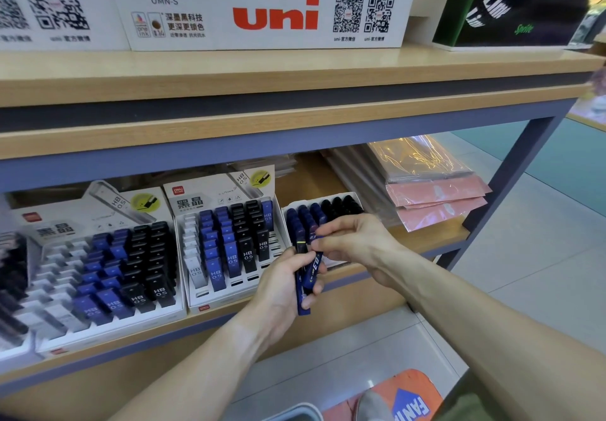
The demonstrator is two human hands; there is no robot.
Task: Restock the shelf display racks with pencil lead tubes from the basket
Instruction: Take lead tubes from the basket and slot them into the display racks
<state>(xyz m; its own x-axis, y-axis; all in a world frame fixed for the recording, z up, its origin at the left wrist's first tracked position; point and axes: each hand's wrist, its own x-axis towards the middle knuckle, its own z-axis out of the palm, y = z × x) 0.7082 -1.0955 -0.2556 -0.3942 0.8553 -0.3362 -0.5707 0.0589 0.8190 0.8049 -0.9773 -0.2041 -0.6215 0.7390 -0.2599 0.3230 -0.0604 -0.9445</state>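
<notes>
Here, both hands [328, 256] clasp dark blue lead tubes [303, 289] before a wooden shelf [426, 243] above pale floor tiles [541, 256].

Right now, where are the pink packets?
In the head view, the pink packets lie stacked on the lower shelf at the right, just beyond the right hand and the dark tube rack.

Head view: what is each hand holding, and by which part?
The left hand grips a bunch of dark blue lead tubes around their middle. The right hand pinches the upper end of one tube with its fingertips.
</notes>
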